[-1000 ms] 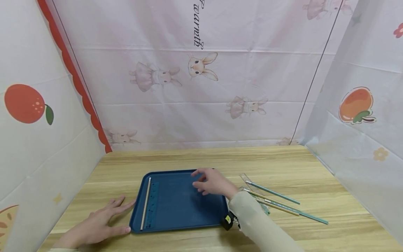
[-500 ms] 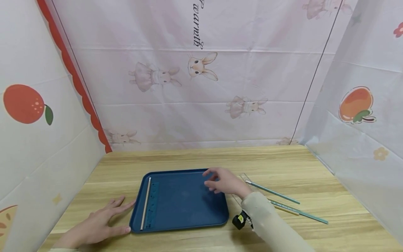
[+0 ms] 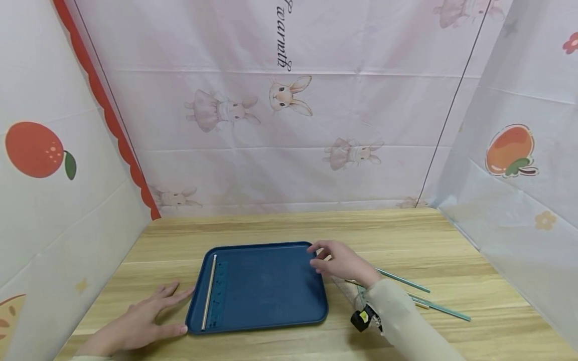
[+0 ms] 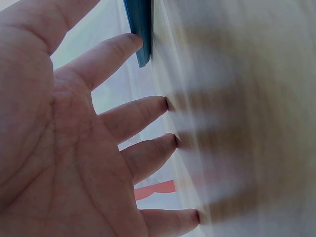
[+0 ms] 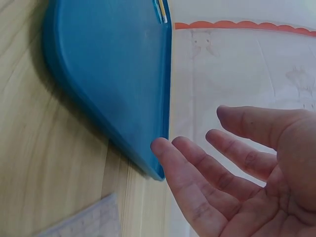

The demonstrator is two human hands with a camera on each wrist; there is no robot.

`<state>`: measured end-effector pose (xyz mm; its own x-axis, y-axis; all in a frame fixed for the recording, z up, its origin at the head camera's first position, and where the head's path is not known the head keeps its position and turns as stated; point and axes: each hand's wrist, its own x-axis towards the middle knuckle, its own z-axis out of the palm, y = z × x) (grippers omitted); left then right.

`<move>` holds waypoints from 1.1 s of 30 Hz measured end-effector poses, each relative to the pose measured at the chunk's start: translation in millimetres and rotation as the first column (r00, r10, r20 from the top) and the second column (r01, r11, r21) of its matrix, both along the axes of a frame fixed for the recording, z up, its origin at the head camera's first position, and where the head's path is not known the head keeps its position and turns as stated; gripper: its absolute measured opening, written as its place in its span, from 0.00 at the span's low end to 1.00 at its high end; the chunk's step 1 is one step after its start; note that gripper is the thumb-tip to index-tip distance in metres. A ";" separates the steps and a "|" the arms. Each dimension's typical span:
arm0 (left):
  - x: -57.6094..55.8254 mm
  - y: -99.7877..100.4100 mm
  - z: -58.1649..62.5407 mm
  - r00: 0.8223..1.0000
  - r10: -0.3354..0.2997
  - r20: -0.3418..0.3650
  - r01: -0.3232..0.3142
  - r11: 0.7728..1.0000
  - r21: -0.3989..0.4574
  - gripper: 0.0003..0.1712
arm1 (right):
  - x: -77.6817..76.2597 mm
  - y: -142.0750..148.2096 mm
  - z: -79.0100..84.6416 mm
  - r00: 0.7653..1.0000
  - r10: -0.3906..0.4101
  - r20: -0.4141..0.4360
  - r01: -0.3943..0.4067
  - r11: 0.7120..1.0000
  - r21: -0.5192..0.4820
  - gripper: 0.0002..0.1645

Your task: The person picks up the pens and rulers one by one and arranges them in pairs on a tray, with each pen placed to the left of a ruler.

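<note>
A blue tray lies on the wooden table. Along its left side rest a gold-coloured pencil with a pale tip and, beside it, a translucent teal ruler. My left hand is spread on the table, its fingertips and thumb right at the tray's left edge. In the left wrist view one finger overlaps the tray's rim. My right hand hovers over the tray's far right corner with fingers loosely bent. The right wrist view shows nothing between its fingers.
Right of the tray, partly hidden under my right forearm, lie a teal pencil, another teal pencil, gold pencils and a clear ruler. A black wrist camera hangs at my right wrist. Printed curtains surround the table on several sides.
My right hand has moved right across the tray, from over its right half to its far right corner. The left hand, tray, pencil and teal ruler have stayed put.
</note>
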<state>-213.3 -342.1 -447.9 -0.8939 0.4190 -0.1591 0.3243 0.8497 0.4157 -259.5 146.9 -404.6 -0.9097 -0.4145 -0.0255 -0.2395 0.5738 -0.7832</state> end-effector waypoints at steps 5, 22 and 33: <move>-0.2 0.0 0.1 1.000 0.000 0.006 0.000 1.000 0.000 0.50 | 2.1 9.3 -0.8 1.000 -0.002 -0.005 0.002 1.000 -0.003 0.22; -0.2 0.6 1.6 1.000 -0.001 0.028 0.001 1.000 0.015 0.50 | 16.7 42.4 -4.5 0.998 -0.055 0.021 0.055 0.998 -0.009 0.22; 0.4 1.0 1.2 1.000 0.000 0.017 -0.001 1.000 0.011 0.50 | 25.0 65.9 -6.8 0.998 -0.057 0.033 0.058 0.997 -0.048 0.20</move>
